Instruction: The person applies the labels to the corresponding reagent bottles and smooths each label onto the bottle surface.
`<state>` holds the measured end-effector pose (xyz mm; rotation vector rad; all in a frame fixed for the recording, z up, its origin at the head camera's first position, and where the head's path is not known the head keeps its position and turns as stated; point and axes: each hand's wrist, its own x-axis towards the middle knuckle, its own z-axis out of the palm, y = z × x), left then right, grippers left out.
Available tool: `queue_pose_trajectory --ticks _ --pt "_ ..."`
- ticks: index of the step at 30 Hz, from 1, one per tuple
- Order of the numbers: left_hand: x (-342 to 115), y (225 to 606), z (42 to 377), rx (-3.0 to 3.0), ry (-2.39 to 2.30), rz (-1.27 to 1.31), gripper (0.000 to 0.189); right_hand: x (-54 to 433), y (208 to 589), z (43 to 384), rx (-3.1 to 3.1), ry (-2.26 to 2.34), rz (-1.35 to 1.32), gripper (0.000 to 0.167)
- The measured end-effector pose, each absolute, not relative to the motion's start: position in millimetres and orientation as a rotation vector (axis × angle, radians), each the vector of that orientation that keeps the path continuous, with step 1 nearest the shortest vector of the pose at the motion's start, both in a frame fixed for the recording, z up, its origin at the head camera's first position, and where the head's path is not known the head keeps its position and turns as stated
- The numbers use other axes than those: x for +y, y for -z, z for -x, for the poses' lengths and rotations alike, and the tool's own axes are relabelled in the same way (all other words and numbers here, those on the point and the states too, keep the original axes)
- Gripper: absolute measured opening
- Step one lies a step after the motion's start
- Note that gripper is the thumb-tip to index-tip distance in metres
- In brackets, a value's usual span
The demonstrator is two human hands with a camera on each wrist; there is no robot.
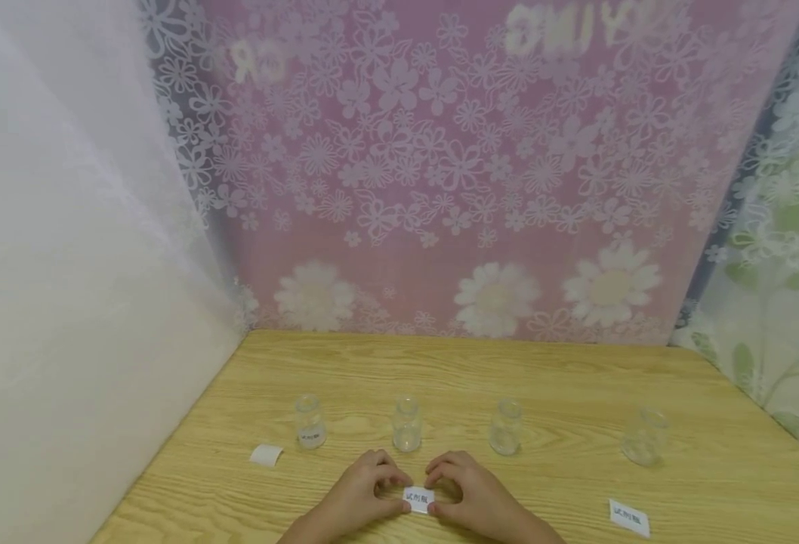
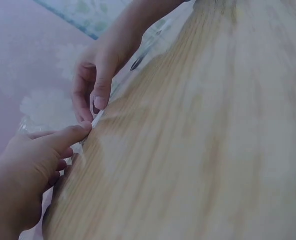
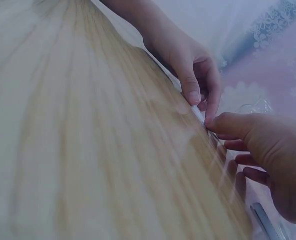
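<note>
Near table edge: small white paper label with dark writing (image 1: 418, 499) lies flat on the light wooden table (image 1: 563, 378), between both my hands.
Left hand: my left hand (image 1: 359, 495) pinches the label's left end, fingers curled, thumb on the edge.
Right hand: my right hand (image 1: 470, 491) pinches the right end likewise; two-sided hold keeps it steady, I judge.
Jars: four small clear glass jars (image 1: 407, 425) in a row just behind; leftmost labelled jar (image 1: 310, 423) already carries one.
Spares: second white label (image 1: 629, 518) to the right, curled white paper scrap (image 1: 266, 455) to the left.

Light wood-grain desk (image 1: 576, 378) in front of me. Pink floral-lace backdrop (image 1: 440, 151) behind it, plain white sheer curtain (image 1: 66, 264) at left, green-leaf curtain (image 1: 780, 302) at right. Soft, even light.
</note>
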<state>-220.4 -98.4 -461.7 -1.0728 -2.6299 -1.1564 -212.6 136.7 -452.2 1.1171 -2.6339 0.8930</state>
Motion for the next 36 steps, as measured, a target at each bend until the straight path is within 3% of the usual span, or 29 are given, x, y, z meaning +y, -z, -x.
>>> queue_pose_trajectory --ticks 29,36 --pt "-111 461 246 -2.694 1.189 0.99 0.024 115 448 233 -2.631 -0.83 -1.043 0.015" --pt "-112 460 246 -2.712 1.162 0.981 0.027 116 452 233 -2.623 -0.847 -1.023 0.023"
